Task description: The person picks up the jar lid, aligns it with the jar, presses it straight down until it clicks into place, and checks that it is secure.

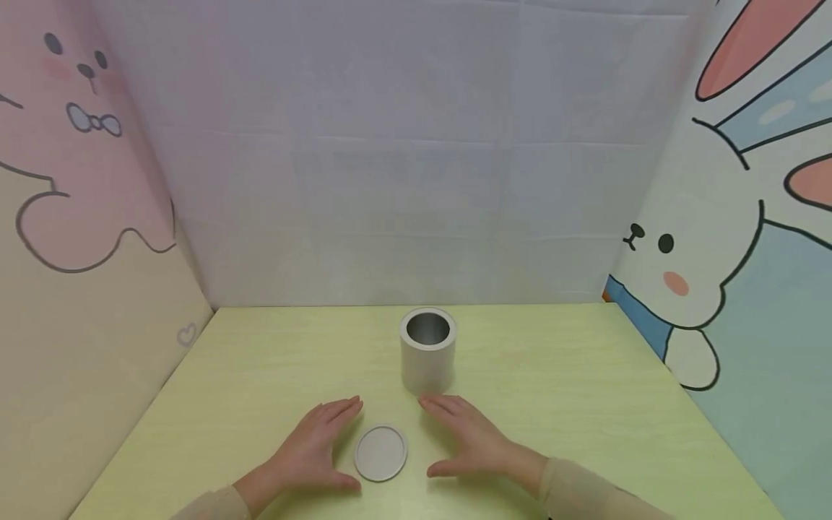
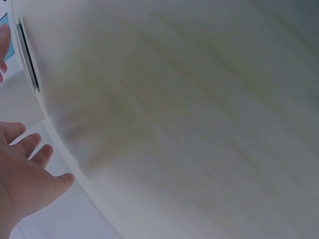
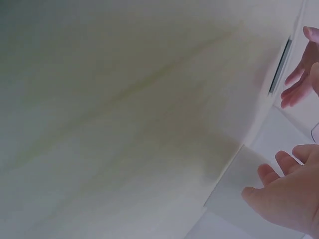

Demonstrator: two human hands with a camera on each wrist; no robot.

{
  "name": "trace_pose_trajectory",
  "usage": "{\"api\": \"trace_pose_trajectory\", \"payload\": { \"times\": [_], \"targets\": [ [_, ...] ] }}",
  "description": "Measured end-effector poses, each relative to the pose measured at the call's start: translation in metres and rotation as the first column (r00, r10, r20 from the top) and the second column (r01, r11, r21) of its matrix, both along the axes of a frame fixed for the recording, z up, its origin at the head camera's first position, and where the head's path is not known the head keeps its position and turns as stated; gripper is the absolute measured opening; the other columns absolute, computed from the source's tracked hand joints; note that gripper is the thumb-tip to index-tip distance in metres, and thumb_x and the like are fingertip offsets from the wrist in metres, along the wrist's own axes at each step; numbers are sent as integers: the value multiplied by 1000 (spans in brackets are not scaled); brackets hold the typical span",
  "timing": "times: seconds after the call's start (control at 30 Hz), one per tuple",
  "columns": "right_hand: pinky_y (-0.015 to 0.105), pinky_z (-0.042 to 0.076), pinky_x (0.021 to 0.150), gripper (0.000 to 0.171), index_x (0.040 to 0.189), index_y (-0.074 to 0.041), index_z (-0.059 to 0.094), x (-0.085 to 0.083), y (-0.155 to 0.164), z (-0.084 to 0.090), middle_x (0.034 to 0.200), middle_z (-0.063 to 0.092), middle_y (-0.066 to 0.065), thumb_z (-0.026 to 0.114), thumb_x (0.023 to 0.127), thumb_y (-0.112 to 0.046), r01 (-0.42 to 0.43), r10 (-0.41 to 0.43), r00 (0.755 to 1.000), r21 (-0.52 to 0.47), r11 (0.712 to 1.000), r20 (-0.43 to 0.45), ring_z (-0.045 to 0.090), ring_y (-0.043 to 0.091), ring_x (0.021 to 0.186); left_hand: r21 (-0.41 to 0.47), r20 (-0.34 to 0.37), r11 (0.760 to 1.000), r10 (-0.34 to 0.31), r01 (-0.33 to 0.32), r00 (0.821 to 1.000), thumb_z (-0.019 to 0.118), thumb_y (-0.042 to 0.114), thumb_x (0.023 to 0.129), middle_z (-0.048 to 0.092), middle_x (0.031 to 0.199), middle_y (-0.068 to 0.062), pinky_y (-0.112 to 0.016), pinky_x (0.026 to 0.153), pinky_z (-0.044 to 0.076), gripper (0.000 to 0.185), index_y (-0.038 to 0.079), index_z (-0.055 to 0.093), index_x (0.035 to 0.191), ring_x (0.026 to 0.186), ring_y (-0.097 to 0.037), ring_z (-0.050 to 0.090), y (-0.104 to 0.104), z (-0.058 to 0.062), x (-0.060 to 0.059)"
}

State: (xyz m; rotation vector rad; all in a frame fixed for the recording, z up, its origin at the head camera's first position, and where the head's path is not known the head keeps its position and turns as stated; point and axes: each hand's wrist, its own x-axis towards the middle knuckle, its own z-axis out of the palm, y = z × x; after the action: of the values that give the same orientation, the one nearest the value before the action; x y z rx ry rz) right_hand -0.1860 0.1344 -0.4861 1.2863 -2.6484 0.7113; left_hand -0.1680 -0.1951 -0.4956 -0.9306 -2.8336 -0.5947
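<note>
Tin (image 1: 427, 354): brushed grey metal, matt outside, darker sheen inside. Lid (image 1: 380, 453): flat disc, same dull metal, smooth. Desk (image 1: 585, 390): pale yellow-green wood-grain laminate, smooth, faintly glossy. Back wall (image 1: 403, 159): white sheet, creased, matt. Side panels (image 1: 747, 289): printed cartoon rabbits, smooth, matt.
</note>
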Motion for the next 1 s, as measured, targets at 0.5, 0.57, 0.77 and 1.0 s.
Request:
{"api": "trace_pose_trajectory", "payload": {
  "times": [0.5,0.57,0.77,1.0],
  "targets": [
    [35,37,110,91,150,-9,44,1,-23,-5,147,48,4,81,78,-51,-22,12,996,112,993,89,44,20,132,27,9,999,-30,29,1000,76,77,60,49,144,-18,-55,106,38,118,-4,50,142,130,-37,45,4,-8,2],
    [33,37,109,90,149,-8,45,0,-26,-5,146,49,3,80,78,-51,-19,7,995,122,992,97,45,19,131,28,5,999,-30,29,1000,76,78,60,50,143,-18,-54,105,39,118,-5,50,140,130,-36,45,5,-8,2],
    [32,37,109,88,147,-10,48,-2,-33,-9,145,52,2,80,77,-53,1,-13,997,151,989,81,46,18,130,44,6,998,-47,46,999,75,77,62,50,142,-19,-54,103,42,115,-6,52,138,129,-35,46,6,-8,2],
    [31,40,105,87,145,-13,52,-5,-40,-10,142,55,-2,79,75,-57,1,-4,1000,200,980,16,48,16,125,57,4,997,-43,42,999,79,70,65,53,138,-9,-49,102,44,104,-2,56,137,126,-27,47,6,-11,0]
  ]
}}
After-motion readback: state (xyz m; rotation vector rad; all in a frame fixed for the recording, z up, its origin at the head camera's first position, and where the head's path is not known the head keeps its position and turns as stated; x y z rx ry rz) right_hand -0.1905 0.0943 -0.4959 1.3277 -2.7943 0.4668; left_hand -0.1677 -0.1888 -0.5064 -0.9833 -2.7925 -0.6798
